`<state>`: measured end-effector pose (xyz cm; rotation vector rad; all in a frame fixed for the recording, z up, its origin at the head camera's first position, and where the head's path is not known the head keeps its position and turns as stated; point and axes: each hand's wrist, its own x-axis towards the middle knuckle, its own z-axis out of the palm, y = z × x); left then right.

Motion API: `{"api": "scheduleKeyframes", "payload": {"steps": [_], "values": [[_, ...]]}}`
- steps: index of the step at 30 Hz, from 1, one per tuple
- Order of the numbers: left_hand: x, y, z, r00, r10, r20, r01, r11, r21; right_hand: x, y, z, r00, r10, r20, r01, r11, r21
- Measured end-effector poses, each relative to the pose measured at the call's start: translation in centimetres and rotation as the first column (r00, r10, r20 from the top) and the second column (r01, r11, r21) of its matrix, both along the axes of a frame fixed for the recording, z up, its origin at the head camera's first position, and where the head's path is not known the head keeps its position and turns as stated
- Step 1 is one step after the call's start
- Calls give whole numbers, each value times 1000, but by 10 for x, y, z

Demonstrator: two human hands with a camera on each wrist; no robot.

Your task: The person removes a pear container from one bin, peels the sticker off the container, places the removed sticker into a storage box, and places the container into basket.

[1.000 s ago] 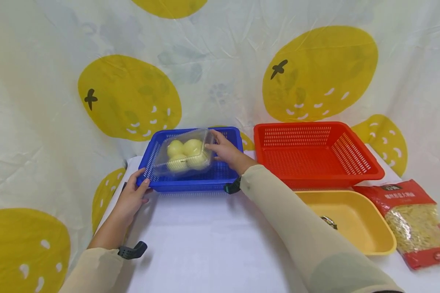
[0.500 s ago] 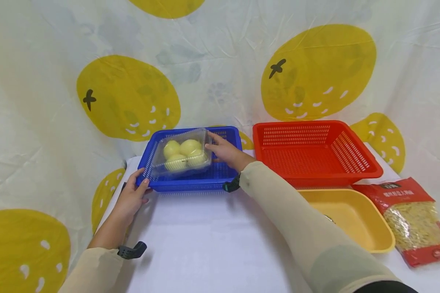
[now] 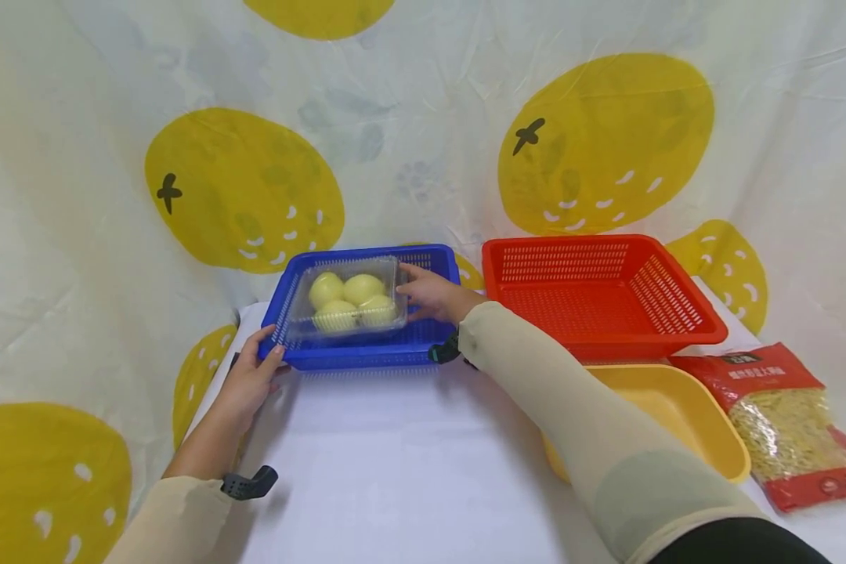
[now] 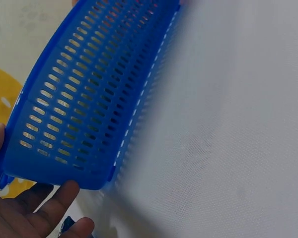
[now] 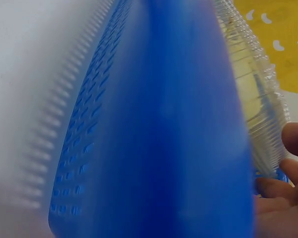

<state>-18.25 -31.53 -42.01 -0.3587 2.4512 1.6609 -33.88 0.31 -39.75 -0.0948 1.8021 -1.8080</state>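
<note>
A clear plastic box (image 3: 300,319) with several round, pale yellow-green fruits (image 3: 363,289) inside lies within the blue basket (image 3: 366,359) in the head view. My right hand (image 3: 433,296) holds the box by its right side. Thumb and fingers stand at the box's ribbed edge in the right wrist view. At the basket's front left corner, my left hand (image 3: 249,384) grips the rim. The left wrist view has the thumb on the rim and fingers beneath it. Whether the box rests fully on the basket floor cannot be told.
A red basket (image 3: 606,340) stands right of the blue one. In front of it is a yellow tub (image 3: 705,415), partly hidden by my right sleeve. A red bag of pale yellow pieces (image 3: 782,427) lies at the far right. A fruit-patterned curtain (image 3: 423,117) hangs behind.
The box has tipped from a tilt to flatter and come slightly down and left in the basket. My right hand has come lower with it; the left hand keeps its hold.
</note>
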Motion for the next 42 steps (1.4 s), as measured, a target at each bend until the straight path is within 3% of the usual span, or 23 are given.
{"api": "scheduleKeyframes", "payload": {"steps": [13,21,26,34,40,42], "values": [[3,-2,-1,1000,-11,-5,11,1000,-19,4,-3,3,998,-31,62,26,997,78],[3,-1,-5,1000,15,11,-15,1000,-21,13,1,19,1000,-20,-1,20,992,127],[3,0,-3,1000,30,4,-30,999,-21,24,12,32,999,-8,-41,14,988,156],[7,1,-4,998,60,6,-60,998,-4,45,34,41,998,-24,-64,30,995,92],[5,4,-4,997,68,-46,-67,997,31,63,54,45,995,-44,-88,49,997,56],[6,5,-3,995,69,-69,-71,997,-21,70,60,47,994,-58,-91,62,997,42]]}}
